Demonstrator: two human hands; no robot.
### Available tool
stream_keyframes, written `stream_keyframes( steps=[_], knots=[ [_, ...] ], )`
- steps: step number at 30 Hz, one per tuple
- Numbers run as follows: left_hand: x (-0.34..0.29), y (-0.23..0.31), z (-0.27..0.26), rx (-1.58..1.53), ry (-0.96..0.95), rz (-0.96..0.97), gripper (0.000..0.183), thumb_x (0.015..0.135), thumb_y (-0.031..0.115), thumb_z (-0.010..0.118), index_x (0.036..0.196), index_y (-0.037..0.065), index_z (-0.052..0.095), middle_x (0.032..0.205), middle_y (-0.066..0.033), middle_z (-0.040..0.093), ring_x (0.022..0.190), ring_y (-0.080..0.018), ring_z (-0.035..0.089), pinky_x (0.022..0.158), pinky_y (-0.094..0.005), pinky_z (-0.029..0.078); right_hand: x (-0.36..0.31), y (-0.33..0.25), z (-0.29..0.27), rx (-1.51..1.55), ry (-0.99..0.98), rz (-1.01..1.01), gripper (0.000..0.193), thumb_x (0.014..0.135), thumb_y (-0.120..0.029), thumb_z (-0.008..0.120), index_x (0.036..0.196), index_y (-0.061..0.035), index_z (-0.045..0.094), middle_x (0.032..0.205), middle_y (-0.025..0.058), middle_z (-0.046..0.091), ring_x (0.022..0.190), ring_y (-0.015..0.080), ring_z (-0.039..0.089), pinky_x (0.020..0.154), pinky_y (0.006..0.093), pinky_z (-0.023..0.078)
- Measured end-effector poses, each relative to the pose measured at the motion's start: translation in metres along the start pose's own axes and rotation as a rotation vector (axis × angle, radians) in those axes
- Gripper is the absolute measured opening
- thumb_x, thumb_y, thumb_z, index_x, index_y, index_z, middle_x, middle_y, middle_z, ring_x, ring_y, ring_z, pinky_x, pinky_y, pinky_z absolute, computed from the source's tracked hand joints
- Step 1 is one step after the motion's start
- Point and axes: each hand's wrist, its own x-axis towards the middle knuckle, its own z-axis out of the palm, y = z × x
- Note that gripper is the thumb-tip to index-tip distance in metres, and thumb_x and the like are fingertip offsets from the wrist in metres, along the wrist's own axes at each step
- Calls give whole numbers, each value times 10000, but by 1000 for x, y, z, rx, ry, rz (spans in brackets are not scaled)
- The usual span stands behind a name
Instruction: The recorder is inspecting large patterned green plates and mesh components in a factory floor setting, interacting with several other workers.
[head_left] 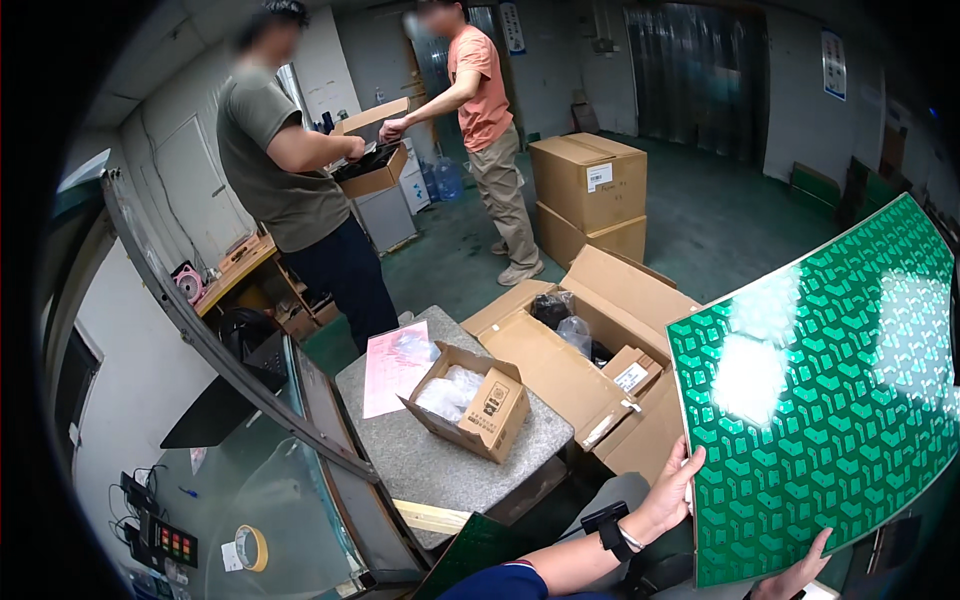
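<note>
A large glossy green panel [800, 470], printed with rows of small light-green shapes and looking like a circuit board sheet, stands tilted at the right. My left hand [672, 492] is closed on its left edge, thumb against the front face; a dark strap with a small device is on that wrist. At the panel's lower edge is my right hand [798, 578], its thumb on the front and its other fingers mostly hidden behind. Bright reflections wash out parts of the printed pattern.
On a grey stone-topped table [540, 430] sit a small open carton [500, 415] and a pink sheet [395, 365]. A large open carton [560, 360] lies beyond. Two stacked boxes [590, 185] stand farther back. Two people handle another box [380, 175]. A tape roll [252, 548] rests on the glass at left.
</note>
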Motion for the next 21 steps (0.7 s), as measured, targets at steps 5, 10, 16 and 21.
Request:
stream_keyframes(
  steps=[5, 10, 16, 21],
  knots=[
    [-3, 3, -11, 284, -197, -162, 334, 970, 288, 470, 1251, 111, 432, 1003, -7, 588, 782, -66, 599, 625, -195, 507, 5, -59, 20, 297, 66, 203, 410, 894, -190, 594, 1201, 60, 487, 1166, 200, 546, 947, 279, 555, 822, 418, 479],
    [-13, 1, -21, 572, -95, -240, 390, 977, 320, 452, 1275, 68, 452, 957, -46, 609, 601, -41, 523, 513, -162, 428, 30, -39, -20, 191, 65, 66, 416, 901, -214, 590, 1190, 69, 494, 1167, 191, 549, 936, 264, 548, 808, 411, 468],
    [-16, -3, -58, 625, -43, -272, 348, 976, 274, 453, 1237, 44, 473, 955, -60, 619, 611, -35, 512, 513, -158, 420, 32, -61, -17, 246, 112, 58, 436, 899, -216, 587, 1221, 59, 482, 1209, 186, 525, 986, 271, 526, 858, 414, 444],
    [-15, -4, -65, 658, -28, -283, 326, 975, 275, 465, 1204, 47, 507, 954, -58, 623, 619, -24, 518, 509, -153, 421, 42, -59, -34, 222, 161, -7, 456, 891, -192, 592, 1257, 44, 456, 1247, 183, 502, 1034, 279, 507, 905, 426, 417]
  ],
)
